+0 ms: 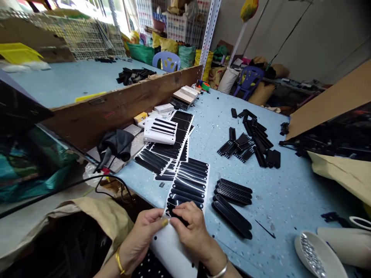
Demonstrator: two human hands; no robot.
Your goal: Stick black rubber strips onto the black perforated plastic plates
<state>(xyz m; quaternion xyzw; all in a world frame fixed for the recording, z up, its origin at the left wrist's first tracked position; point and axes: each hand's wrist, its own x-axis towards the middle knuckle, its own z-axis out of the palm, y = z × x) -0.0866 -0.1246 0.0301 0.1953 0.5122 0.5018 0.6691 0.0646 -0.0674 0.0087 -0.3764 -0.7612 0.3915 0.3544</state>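
A white backing sheet with rows of long black rounded stickers (189, 179) lies over the table's front edge, its bare white end (171, 247) hanging toward me. My left hand (147, 227) pinches the sheet's left edge between thumb and fingers. On the lowest black sticker, my right hand (191, 227) has its fingers curled and thumb pressed close; part of that sticker is hidden beneath them. Just right of the sheet lie textured black strips (234, 191) and smooth black strips (232, 218). More sticker sheets (182, 127) lie fanned out behind.
Piles of black plastic pieces (255, 135) lie on the blue table (278, 197). At the right front stands a white bowl (333, 256) with small shiny metal parts. A wooden board (121, 100) borders the left side. An open bag (116, 220) of dark pieces sits below left.
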